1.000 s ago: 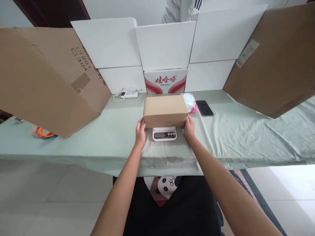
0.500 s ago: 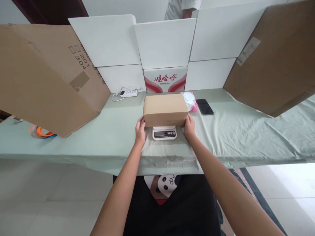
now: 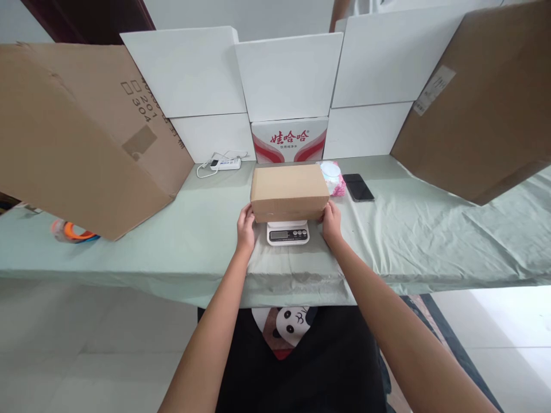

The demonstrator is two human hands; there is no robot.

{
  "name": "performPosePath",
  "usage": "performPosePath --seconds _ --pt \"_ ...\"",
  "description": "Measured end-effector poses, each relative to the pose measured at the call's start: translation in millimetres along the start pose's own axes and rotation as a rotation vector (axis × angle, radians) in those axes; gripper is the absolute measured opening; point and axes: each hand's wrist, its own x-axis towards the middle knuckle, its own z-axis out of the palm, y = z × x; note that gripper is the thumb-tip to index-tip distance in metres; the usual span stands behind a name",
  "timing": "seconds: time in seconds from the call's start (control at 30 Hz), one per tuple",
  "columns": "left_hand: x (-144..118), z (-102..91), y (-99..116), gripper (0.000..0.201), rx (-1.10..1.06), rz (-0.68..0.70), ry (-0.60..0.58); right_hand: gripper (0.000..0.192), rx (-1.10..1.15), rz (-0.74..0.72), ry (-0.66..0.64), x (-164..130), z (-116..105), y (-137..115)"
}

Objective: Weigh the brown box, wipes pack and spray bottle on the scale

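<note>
So your brown carton (image 3: 289, 189) sits on the small kitchen scale (image 3: 287, 232), mid-table. Your left hand (image 3: 245, 228) and right hand (image 3: 332, 223) clasp its two short ends, fingers pressed flat to the sides, carton between them. It looks stiff, sealed, probably light; hold low at the end corners, not the top. Scale readout is too small to read. Beyond your right hand: pink-white packet (image 3: 333, 177), partly hidden behind the carton, and a phone (image 3: 358, 188). Beyond your left: power strip (image 3: 224, 164). Another person (image 3: 344, 8) behind the white boxes (image 3: 288, 77) is cut off.
</note>
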Motion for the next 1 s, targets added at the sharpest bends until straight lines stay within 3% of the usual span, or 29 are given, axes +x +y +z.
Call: performPosePath --seconds 1.0 --pt "-1.5 2.7 5.1 0.038 -0.046 -0.019 0.010 0.042 -0.024 0.009 -0.003 -1.0 1.0 -5.7"
